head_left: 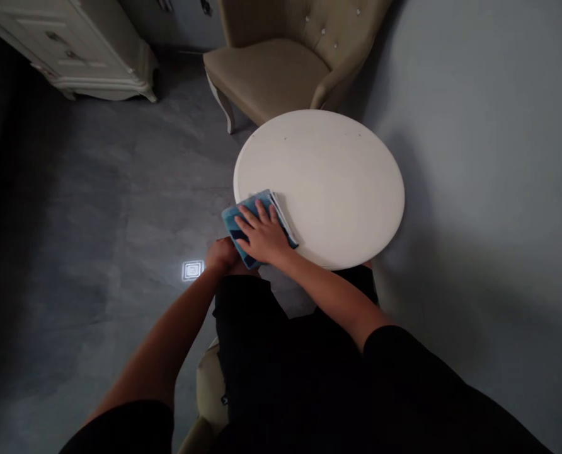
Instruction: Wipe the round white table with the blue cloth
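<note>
i report a folded cloth (243,210) at the near-left rim of the oval table (338,183), partly on the top and partly overhanging it. the fold is roughly rectangular, only a little longer than wide; its long axis runs slantwise, from far left to near right. a pale, layered edge (283,217) lies along the side facing the table's middle, while the opposite side faces left, out over the floor (162,170). the cloth is soft, apparently plush, in light and dark blue patches.

i have my right hand (263,233) flat on the cloth, fingers spread apart and pointing away and to the left. my left hand (222,255) is just beside the cloth's near-left side, below the table's edge, its fingers curled and partly hidden; i cannot tell whether it is clamped on anything.

the tabletop is smooth, matte and cream-white with a rounded rim; a few small dark specks show toward its far side. beyond it i note an armchair (269,75) in smooth tan upholstery, its back tufted with shiny buttons, its visible leg pale and curved. at far left is an off-white cabinet (87,50) with raised panels and shaped feet. the floor is mottled gray, bearing a bright square mark (193,270) of nested outlines.
</note>
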A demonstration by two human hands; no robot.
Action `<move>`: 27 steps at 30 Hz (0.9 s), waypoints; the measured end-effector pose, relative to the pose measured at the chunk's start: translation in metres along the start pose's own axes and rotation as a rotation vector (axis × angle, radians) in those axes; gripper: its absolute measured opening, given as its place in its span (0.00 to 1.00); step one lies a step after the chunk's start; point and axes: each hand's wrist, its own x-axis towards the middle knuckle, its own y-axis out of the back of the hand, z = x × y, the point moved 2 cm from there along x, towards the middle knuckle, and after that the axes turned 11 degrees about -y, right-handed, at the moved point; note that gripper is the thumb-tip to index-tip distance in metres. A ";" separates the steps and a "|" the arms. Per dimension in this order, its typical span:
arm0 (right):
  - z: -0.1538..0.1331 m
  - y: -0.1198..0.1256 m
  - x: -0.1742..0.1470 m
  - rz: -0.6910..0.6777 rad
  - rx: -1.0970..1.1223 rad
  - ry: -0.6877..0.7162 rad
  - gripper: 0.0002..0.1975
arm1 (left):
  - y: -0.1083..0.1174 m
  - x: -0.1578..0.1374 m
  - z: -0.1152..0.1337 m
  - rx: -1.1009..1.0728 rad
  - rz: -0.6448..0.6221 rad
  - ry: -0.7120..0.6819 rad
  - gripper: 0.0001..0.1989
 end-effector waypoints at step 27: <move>-0.007 0.001 0.015 0.042 0.079 -0.204 0.41 | 0.010 -0.017 0.026 0.112 -0.004 -0.043 0.26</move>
